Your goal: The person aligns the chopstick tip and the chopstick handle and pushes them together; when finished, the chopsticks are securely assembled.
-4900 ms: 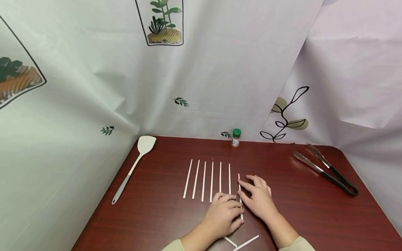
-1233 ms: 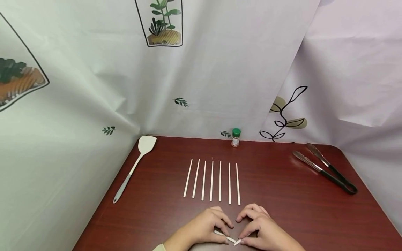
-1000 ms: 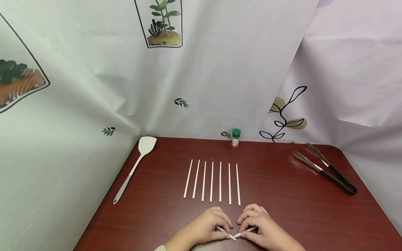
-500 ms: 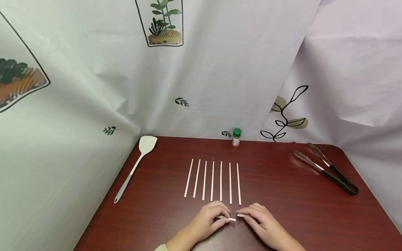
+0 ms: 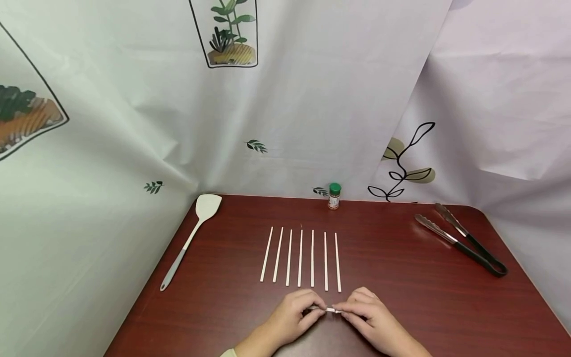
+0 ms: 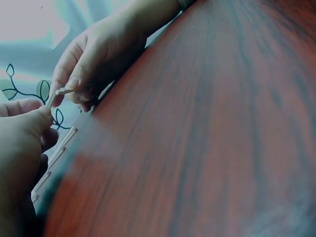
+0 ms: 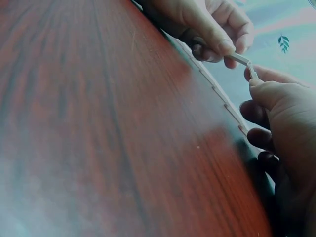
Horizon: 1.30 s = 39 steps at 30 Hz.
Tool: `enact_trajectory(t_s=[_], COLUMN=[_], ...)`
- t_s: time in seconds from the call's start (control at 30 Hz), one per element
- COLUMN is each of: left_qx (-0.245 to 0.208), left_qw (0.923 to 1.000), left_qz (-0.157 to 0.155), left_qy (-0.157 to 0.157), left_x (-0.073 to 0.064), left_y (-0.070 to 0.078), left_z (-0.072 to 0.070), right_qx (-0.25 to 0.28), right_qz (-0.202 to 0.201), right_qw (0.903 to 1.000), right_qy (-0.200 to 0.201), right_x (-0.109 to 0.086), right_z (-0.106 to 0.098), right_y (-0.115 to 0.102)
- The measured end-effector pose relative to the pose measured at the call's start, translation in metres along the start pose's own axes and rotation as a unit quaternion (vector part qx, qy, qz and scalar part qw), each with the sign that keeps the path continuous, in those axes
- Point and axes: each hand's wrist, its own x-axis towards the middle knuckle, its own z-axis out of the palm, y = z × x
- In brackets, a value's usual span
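My left hand [image 5: 292, 315] pinches a short, pale stick piece [image 7: 239, 58] between thumb and fingers, low in the middle of the head view. Facing it, my right hand [image 5: 370, 317] pinches a second stick piece [image 7: 253, 74]. The inner ends of the two pieces meet in the small gap between my fingertips, at a bent angle in both wrist views. Most of each piece is hidden by the fingers. Just beyond my hands, several thin white sticks [image 5: 312, 258] lie side by side in a row on the table.
A white spatula [image 5: 207, 207] with a grey handle lies along the table's left edge. Metal tongs [image 5: 459, 243] with black handles lie spread at the right. A green-capped spice jar [image 5: 333, 201] stands at the back, before the curtain. The dark red table [image 5: 392, 248] carries everything.
Earlier, my hands straightened the last stick of the row. They then drew back, picked up the two stick pieces lying near the front, raised them and brought their ends together.
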Motion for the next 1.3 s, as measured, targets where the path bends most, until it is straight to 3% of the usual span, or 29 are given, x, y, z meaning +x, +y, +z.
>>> enact_trajectory(t_s=[0.27, 0.47, 0.7, 0.93, 1.13, 1.3], left_qx=[0.008, 0.008, 0.009, 0.009, 0.021, 0.035], left_qw=[0.9999, 0.9999, 0.9998, 0.9998, 0.9994, 0.9988], left_qz=[-0.002, 0.001, 0.008, 0.007, 0.005, 0.006], left_qy=[0.011, 0.012, 0.016, 0.017, 0.027, 0.034], left_x=[-0.001, -0.0008, -0.0004, -0.0002, 0.001, 0.0016], left_y=[-0.0006, -0.0009, -0.0018, -0.0008, 0.0, 0.0], left_z=[0.0017, 0.0028, 0.0037, 0.0027, 0.0039, 0.0054], right_qx=[-0.001, 0.001, -0.009, -0.014, -0.052, -0.061], right_qz=[-0.006, 0.012, -0.008, -0.001, 0.017, 0.009], right_qw=[0.9999, 0.9999, 0.9998, 0.9999, 0.9972, 0.9949], right_qy=[0.009, 0.012, 0.015, 0.006, 0.051, 0.079], right_x=[0.0016, 0.0004, 0.0005, 0.0013, 0.0018, 0.0031], right_z=[0.0004, 0.0001, 0.0005, -0.0008, -0.001, -0.0007], right_y=[-0.0005, -0.0008, 0.001, -0.0004, -0.0004, 0.0012])
